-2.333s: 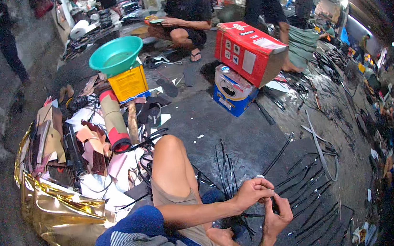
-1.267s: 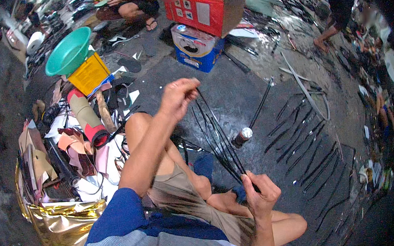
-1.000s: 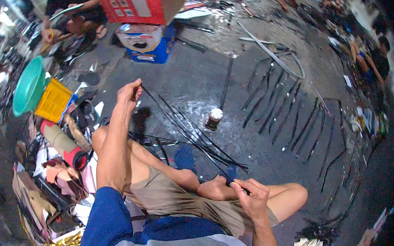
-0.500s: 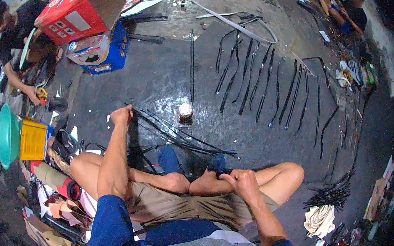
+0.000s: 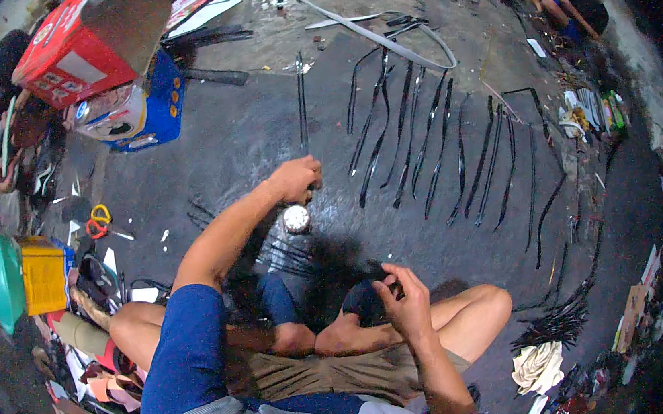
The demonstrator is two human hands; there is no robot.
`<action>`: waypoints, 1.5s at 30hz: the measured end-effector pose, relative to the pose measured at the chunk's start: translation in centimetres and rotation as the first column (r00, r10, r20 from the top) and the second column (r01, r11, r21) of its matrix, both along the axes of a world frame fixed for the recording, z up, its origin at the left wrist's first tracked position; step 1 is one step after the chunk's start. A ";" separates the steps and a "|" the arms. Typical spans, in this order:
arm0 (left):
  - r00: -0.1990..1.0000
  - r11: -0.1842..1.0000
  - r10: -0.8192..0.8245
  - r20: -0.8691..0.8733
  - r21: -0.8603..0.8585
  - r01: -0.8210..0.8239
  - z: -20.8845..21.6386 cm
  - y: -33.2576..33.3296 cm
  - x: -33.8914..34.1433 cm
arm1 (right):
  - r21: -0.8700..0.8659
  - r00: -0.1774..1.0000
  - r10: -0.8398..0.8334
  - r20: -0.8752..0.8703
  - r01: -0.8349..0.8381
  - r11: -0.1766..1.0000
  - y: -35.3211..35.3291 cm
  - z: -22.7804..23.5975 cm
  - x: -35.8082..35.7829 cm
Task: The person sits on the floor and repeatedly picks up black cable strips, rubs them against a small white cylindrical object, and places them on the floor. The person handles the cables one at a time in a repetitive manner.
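One person sits cross-legged on a dark, scuffed sheet (image 5: pixel 220 142) spread on the floor; call straight ahead of them 12 o'clock. The right hand (image 5: pixel 407 300) hovers close in, toward 1, thumb and forefinger narrowly apart; I cannot tell whether anything is between them. At 12 lie several thin black strips (image 5: pixel 289 260), half lost in shadow, and one white-topped jar (image 5: pixel 296 219). The left hand (image 5: pixel 298 180) is just past it, fingers bent downward, their grip hidden from me.

At 3 there's one black bundle (image 5: pixel 558 323) touching one crumpled cream cloth (image 5: pixel 538 368). Farther off, one pair of scissors (image 5: pixel 105 224) lies at 10, and one green basin (image 5: pixel 4 278) near one yellow box (image 5: pixel 44 274) between 9 and 10. Roughly a dozen black strips fan out in a row (image 5: pixel 455 153) between 1 and 2; two more point to 12. Two boxes at 11, red (image 5: pixel 74 60) above blue (image 5: pixel 166 95). Beyond, two other people sit on the littered floor, toward 10 and between 1 and 2.
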State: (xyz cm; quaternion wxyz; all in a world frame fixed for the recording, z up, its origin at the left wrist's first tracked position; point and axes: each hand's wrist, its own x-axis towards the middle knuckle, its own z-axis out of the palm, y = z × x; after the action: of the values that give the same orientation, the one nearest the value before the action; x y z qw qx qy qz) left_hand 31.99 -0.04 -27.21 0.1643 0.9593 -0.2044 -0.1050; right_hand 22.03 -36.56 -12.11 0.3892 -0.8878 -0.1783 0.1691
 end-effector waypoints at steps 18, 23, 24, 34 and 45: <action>0.784 0.451 0.620 -0.039 -0.800 -0.397 19.0 -12.2 -5.8 | 0.455 0.947 -0.161 0.277 0.018 0.890 8.9 4.5 5.1; 0.598 -0.184 0.667 -0.445 -0.876 -0.446 21.1 -15.8 -12.7 | 0.493 0.969 -0.048 0.244 -0.082 0.866 8.5 6.6 2.8; 0.597 -0.220 0.663 -0.450 -0.881 -0.420 20.9 -15.9 -13.6 | 0.483 0.958 -0.025 0.286 -0.121 0.867 8.1 6.8 2.1; 0.667 -0.554 0.389 -0.636 -0.740 -0.382 22.7 -17.8 -18.6 | 0.507 0.916 -0.021 0.401 -0.203 0.838 5.8 10.4 -2.0; 0.736 -0.636 0.358 -0.574 -0.727 -0.258 25.7 -17.0 -22.2 | 0.486 0.836 0.072 0.543 -0.383 0.786 5.6 14.6 -4.9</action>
State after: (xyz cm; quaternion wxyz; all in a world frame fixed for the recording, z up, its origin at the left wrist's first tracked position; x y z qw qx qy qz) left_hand 9.80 -17.05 -1.52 0.8968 0.3491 0.1682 0.2134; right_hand 17.11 -31.01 2.46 0.5556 -0.7106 -0.4243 -0.0799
